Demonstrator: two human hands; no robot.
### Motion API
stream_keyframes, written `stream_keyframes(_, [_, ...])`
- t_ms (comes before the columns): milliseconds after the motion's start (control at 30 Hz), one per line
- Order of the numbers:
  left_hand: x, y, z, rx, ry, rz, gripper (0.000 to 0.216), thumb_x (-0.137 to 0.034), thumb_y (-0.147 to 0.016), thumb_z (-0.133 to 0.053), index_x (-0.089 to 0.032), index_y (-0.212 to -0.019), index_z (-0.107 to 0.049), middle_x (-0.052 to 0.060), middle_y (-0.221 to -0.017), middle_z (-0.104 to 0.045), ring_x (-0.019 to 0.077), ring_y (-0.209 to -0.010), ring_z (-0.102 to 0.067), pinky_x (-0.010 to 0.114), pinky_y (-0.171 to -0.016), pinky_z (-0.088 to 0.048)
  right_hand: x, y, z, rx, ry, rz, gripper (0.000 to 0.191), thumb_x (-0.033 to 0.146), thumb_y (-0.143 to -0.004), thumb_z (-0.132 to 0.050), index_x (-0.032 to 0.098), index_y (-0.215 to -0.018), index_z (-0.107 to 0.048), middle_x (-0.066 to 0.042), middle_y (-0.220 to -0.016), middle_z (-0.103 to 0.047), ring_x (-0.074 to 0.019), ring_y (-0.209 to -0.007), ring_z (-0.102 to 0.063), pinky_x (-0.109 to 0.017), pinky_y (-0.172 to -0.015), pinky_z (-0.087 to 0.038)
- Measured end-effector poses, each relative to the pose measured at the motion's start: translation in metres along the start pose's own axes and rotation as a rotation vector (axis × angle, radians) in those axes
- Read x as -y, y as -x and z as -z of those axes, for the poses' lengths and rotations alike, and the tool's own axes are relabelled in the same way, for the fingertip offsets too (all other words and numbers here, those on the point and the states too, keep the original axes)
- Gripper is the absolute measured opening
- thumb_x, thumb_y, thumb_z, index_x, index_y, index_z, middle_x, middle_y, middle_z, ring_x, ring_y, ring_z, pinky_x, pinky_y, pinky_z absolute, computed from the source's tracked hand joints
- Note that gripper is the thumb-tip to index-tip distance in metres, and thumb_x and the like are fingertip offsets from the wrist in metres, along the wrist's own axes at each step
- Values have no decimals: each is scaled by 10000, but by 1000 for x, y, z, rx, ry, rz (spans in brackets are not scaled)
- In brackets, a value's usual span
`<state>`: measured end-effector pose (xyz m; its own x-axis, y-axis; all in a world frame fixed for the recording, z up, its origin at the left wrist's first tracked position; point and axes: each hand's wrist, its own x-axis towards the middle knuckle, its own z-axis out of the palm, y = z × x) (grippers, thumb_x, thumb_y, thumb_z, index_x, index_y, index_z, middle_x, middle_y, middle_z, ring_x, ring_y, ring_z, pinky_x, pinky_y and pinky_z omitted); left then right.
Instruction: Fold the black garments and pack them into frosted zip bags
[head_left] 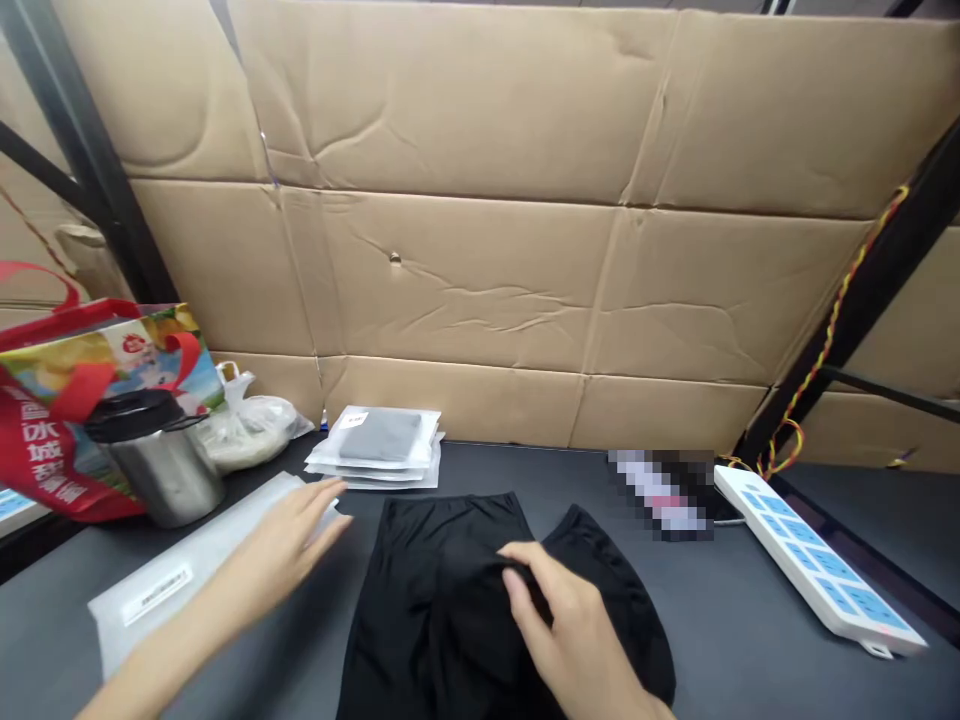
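Observation:
Black stretchy pants (pixel 442 600) lie on the dark table in front of me, with a gathered waistband at the far edge and one part folded out to the right. Over the fabric, my right hand (pixel 574 625) has thumb and index finger curled together on a fold of the pants. My left hand (pixel 296 535) is raised left of the pants, fingers stretched out and holding nothing. Beneath it is a frosted plastic bag (pixel 202 560) with a barcode label, partly hidden by my forearm.
Several packed garments in clear bags (pixel 379 445) are stacked at the back. On the left stand a steel mug (pixel 169 470), a red shopping bag (pixel 90 480) and a tied plastic bag (pixel 251 430). A white power strip (pixel 817 570) and a blurred-out object (pixel 664 495) lie right. Cardboard (pixel 480 270) walls the back.

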<state>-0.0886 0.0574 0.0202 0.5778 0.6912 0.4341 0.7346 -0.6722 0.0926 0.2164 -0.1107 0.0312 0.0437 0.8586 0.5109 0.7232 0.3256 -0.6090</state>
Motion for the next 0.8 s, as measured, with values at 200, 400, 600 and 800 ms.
stream_keyframes(200, [-121,-23,-9,431,498,-24,331,-443,-889,-539,-262,-1160,-597,46,-1120,-613,225,-1064,-574,348,-955,-443,-39,-3,45,-298,187,-329,251,272,-876,-376,254,-1096,-496,-36,-1082,-657,-198,-1011,-633,-309,-812,-506])
stream_keyframes(400, [-133,-26,-30,499,583,25,202,-288,-765,-656,-220,-942,-586,30,-1025,-583,238,-1033,-538,338,-921,-417,-60,10,54,43,262,-268,439,449,-810,-580,287,-1213,-511,-40,-1233,-589,-236,-1153,-545,-356,-941,-456])
stream_keyframes(600, [-127,-40,-9,449,856,100,152,-356,-847,-546,-205,-846,-537,-15,-857,-600,190,-846,-568,266,-757,-451,-65,-5,58,31,210,-337,233,442,-871,-507,261,-926,-645,-5,-922,-700,-207,-856,-653,-291,-778,-487])
stream_keyframes(800, [-78,-50,19,374,888,252,273,-476,-826,-566,-234,-952,-555,-22,-885,-643,218,-867,-616,296,-731,-507,-89,-15,74,16,82,-386,320,516,-867,-484,247,-808,-647,12,-844,-711,-212,-844,-658,-273,-751,-479])
